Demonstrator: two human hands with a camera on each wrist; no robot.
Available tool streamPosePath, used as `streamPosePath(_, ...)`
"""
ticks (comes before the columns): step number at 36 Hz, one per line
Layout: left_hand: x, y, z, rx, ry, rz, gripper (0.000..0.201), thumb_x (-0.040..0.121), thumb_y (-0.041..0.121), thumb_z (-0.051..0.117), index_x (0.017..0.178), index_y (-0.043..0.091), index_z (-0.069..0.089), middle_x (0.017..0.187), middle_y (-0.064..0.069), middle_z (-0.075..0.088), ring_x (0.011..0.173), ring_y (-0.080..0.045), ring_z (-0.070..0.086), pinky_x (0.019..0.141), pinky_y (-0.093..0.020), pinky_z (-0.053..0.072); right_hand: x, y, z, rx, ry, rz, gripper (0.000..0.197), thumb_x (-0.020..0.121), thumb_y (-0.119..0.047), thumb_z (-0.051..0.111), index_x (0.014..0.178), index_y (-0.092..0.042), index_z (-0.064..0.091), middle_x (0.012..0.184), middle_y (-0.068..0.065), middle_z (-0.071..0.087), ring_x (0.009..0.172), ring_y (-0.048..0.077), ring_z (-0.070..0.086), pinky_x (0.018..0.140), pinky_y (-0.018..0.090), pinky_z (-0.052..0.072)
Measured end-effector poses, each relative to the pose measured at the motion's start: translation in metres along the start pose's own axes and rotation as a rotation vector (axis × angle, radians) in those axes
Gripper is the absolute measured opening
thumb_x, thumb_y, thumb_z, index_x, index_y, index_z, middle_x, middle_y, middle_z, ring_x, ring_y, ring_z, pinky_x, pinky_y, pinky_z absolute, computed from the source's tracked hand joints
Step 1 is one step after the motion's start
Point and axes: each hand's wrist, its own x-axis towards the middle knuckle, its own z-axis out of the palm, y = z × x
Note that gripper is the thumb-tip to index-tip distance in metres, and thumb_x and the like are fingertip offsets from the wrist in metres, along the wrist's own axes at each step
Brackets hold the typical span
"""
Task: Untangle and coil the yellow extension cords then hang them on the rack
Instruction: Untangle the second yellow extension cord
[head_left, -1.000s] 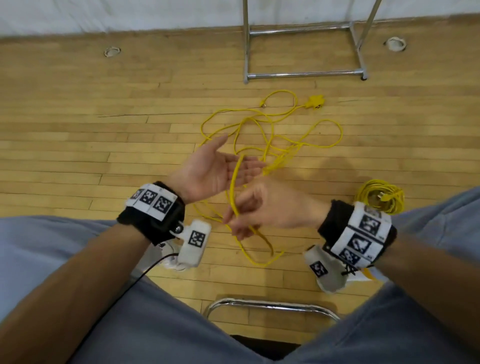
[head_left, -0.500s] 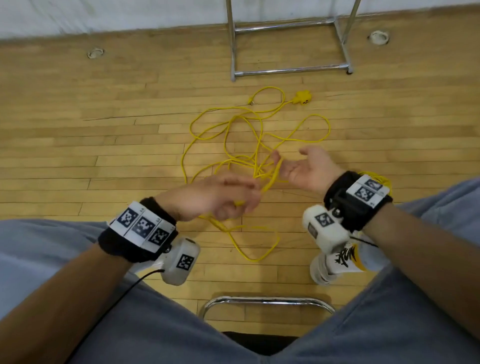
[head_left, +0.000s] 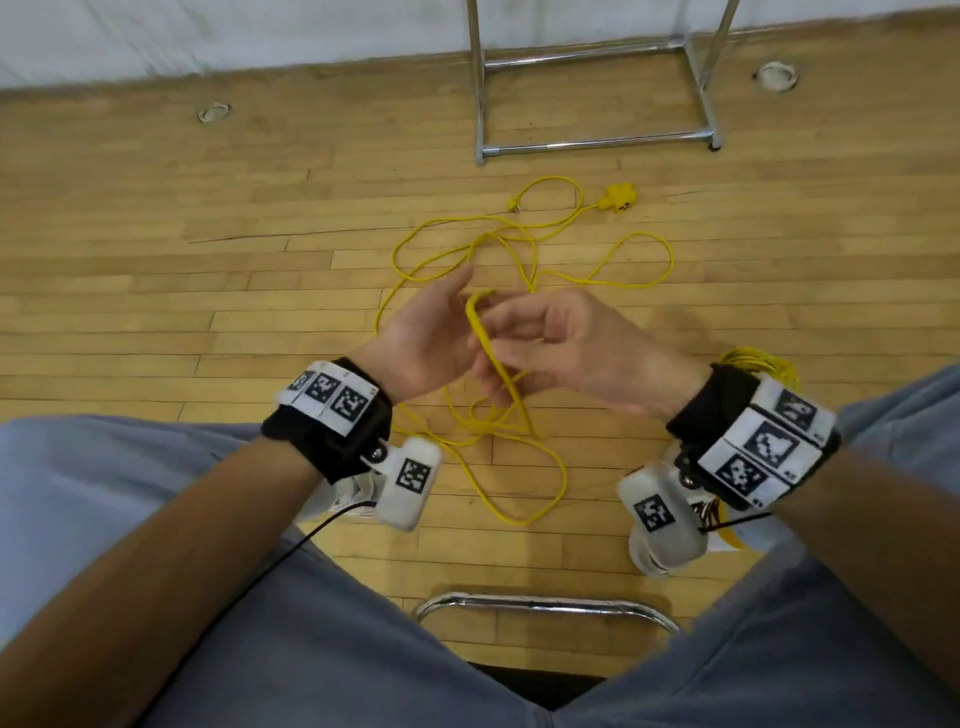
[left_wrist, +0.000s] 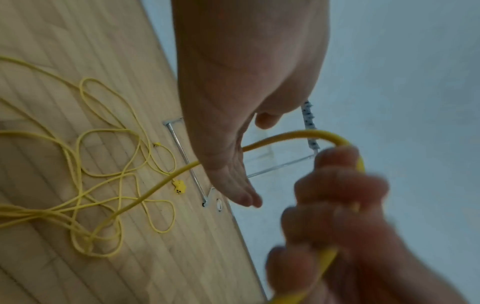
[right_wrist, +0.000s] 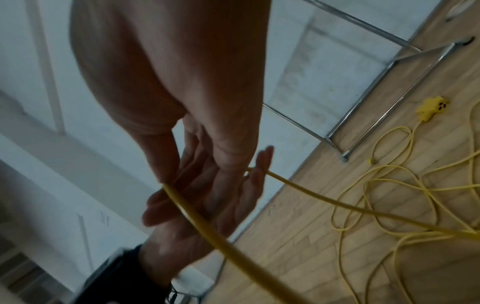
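Cord (head_left: 480, 332) loop upright between hands, bend uppermost

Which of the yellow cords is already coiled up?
The bundle on the floor behind the right wrist is coiled; the cord near the rack sprawls in loose loops.

Left hand (head_left: 426, 332) reopened; right hand (head_left: 561, 343) back gripping cord (head_left: 491, 353).

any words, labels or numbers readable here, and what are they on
No readable words or numbers.
Left wristband: black-and-white square marker patterns, no letters.
Right wristband: the same kind of markers; tiny print at its edge is too small to read.
Wrist cameras: one marker each, no text.
Yellow socket: no legible marking.
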Motion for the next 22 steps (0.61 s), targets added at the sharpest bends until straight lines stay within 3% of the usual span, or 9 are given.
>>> streamPosePath(2,0.002,0.006,0.000,-0.145,0.057,0.030,0.054,0.110,0.039,0.031,0.110,-0.003,0.064,0.087,-0.015,0.075,0.070,-0.023,0.074,0.058,-0.031,0.060,-0.003,0.007,0.002,-0.037,-0.085,0.048,0.011,0.101,0.002,0.057,0.108,-0.002,0.066,0.090,0.009,0.076,0.082,0.025,0.074,0.078,0.041,0.062)
streamPosePath(3,0.004,0.007,-0.003,-0.194,0.101,0.066,0.047,0.110,0.033,0.034,0.112,-0.005,0.061,0.093,-0.016,0.075,0.072,-0.020,0.073,0.063,-0.030,0.061,-0.004,0.011,0.002,-0.063,-0.137,0.077,0.010,0.101,0.001,0.058,0.106,-0.003,0.065,0.091,0.008,0.076,0.082,0.025,0.074,0.079,0.040,0.062)
streamPosePath(5,0.005,0.007,-0.006,-0.238,0.164,0.119,0.038,0.111,0.024,0.036,0.107,-0.005,0.060,0.083,-0.009,0.070,0.059,-0.011,0.063,0.057,-0.022,0.057,-0.006,0.020,0.001,-0.142,-0.250,0.144,0.007,0.101,-0.001,0.059,0.103,-0.005,0.064,0.093,0.010,0.075,0.086,0.024,0.074,0.082,0.042,0.058)
streamPosePath(8,0.003,0.006,-0.008,-0.189,0.140,0.137,0.030,0.111,0.023,0.034,0.101,0.006,0.056,0.062,0.006,0.044,0.046,-0.003,0.034,0.040,-0.014,0.032,-0.006,0.030,0.000,-0.224,-0.289,0.258,0.006,0.101,-0.004,0.062,0.107,-0.004,0.064,0.099,0.011,0.076,0.090,0.018,0.072,0.083,0.038,0.054)
streamPosePath(11,0.000,0.006,-0.005,0.029,0.102,0.178,0.032,0.112,0.029,0.031,0.090,0.015,0.051,0.055,0.011,0.028,0.042,-0.002,0.022,0.037,-0.016,0.015,-0.002,0.034,-0.002,-0.059,-0.105,0.357,0.019,0.100,-0.001,0.059,0.119,0.000,0.062,0.105,0.018,0.075,0.092,0.024,0.073,0.083,0.038,0.059)
streamPosePath(14,-0.007,0.002,0.003,0.181,0.086,0.172,0.039,0.110,0.039,0.032,0.081,0.020,0.050,0.054,0.011,0.023,0.040,-0.002,0.018,0.038,-0.020,0.009,0.007,0.035,-0.011,0.365,0.134,0.347,0.024,0.104,-0.007,0.051,0.126,-0.001,0.059,0.117,0.025,0.072,0.096,0.031,0.074,0.080,0.040,0.063)
streamPosePath(18,-0.016,-0.018,0.008,0.384,0.040,0.152,0.047,0.106,0.047,0.038,0.070,0.019,0.047,0.053,0.007,0.021,0.041,-0.006,0.015,0.041,-0.019,0.008,0.019,0.035,-0.039,0.896,0.488,0.273,0.039,0.105,-0.009,0.033,0.135,0.010,0.050,0.104,0.025,0.074,0.085,0.033,0.076,0.064,0.037,0.063)
streamPosePath(20,-0.017,-0.030,0.009,0.519,-0.021,0.122,0.048,0.103,0.049,0.045,0.067,0.016,0.047,0.052,0.005,0.020,0.041,-0.008,0.015,0.042,-0.016,0.011,0.024,0.038,-0.055,0.968,0.692,0.273,0.046,0.107,-0.012,0.027,0.142,0.013,0.043,0.094,0.025,0.073,0.078,0.033,0.073,0.054,0.036,0.061)
streamPosePath(22,-0.018,-0.043,0.009,0.670,-0.094,0.078,0.050,0.100,0.051,0.050,0.067,0.014,0.048,0.048,0.004,0.024,0.041,-0.009,0.017,0.042,-0.015,0.014,0.024,0.040,-0.069,0.917,0.814,0.330,0.044,0.109,-0.016,0.029,0.145,0.009,0.038,0.101,0.025,0.070,0.079,0.032,0.070,0.050,0.038,0.060)
